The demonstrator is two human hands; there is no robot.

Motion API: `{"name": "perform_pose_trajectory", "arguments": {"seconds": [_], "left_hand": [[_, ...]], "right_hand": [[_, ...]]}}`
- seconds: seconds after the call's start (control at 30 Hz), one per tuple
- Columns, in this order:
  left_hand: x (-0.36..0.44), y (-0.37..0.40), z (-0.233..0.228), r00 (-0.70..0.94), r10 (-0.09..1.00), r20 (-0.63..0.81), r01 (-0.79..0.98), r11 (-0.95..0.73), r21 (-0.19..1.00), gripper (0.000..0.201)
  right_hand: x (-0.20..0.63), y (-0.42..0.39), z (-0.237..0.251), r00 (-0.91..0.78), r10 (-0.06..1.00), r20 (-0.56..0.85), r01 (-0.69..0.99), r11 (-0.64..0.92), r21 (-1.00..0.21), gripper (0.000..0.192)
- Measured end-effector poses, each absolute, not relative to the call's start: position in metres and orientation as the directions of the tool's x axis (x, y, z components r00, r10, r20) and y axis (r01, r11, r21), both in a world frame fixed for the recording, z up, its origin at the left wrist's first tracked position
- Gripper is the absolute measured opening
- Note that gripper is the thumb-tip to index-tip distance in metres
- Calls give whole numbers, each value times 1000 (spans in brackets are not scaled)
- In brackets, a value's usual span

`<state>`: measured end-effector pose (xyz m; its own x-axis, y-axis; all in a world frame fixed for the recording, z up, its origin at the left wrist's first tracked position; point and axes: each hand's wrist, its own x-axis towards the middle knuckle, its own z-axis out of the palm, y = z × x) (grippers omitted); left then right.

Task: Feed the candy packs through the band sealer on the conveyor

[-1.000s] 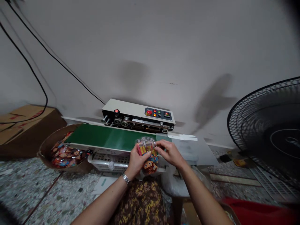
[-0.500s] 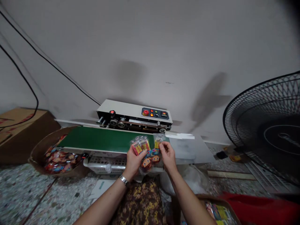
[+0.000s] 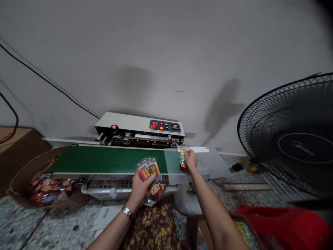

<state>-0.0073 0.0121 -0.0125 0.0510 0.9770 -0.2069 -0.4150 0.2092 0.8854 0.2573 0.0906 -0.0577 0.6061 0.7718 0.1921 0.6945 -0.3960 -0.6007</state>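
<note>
My left hand (image 3: 140, 187) is closed around a fanned stack of clear packets (image 3: 151, 173), each with a pink and yellow card and a brown cartoon-head figure inside. A single packet (image 3: 182, 159) of the same sort is pinched in my right hand (image 3: 190, 159). It lies near the translucent sheet (image 3: 208, 166) at the right end of the green conveyor belt (image 3: 104, 159), its top edge close to the machine's sealing side. Behind the belt stands a band sealing machine (image 3: 130, 121) with lit buttons and a small display.
At the left, a carton (image 3: 18, 187) holds several packed figures. Below the belt is a white plastic basket (image 3: 109, 192). A black fan (image 3: 288, 139) stands at the right, above a red plastic object (image 3: 286, 222). An open box (image 3: 249, 229) of packets sits lower right.
My right hand has drawn one packet away from the stack and carried it right, over the sheet. My left hand keeps the other packets. The view has shifted slightly right.
</note>
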Motion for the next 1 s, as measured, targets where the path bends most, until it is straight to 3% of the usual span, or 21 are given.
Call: {"name": "perform_pose_trajectory", "arguments": {"seconds": [0.17,0.3,0.37,0.47,0.57,0.77,0.9,1.0], "left_hand": [[-2,12,-9,86,973,-216,-451,231,862,49],[0,11,-2,144,962,-233,-500,274,822,50],[0,11,0,167,962,-216,-520,272,810,48],[0,11,2,148,968,-202,-529,250,811,48],[2,12,2,113,972,-206,-525,234,818,50],[1,16,-5,39,986,-162,-428,163,889,47],[-3,20,-11,45,991,-128,-323,135,937,40],[-6,21,-12,61,992,-107,-296,120,948,40]], "right_hand": [[235,104,-52,521,829,202,744,-326,-584,14],[207,90,-29,357,858,370,769,-45,-638,30],[191,73,-15,239,907,346,665,107,-739,29],[166,44,3,14,969,247,486,209,-849,25],[146,23,13,-24,954,297,548,262,-794,19],[142,15,23,46,920,390,606,285,-743,28],[148,23,36,-171,860,481,633,470,-615,29],[150,28,41,-261,839,477,666,514,-540,29]]}}
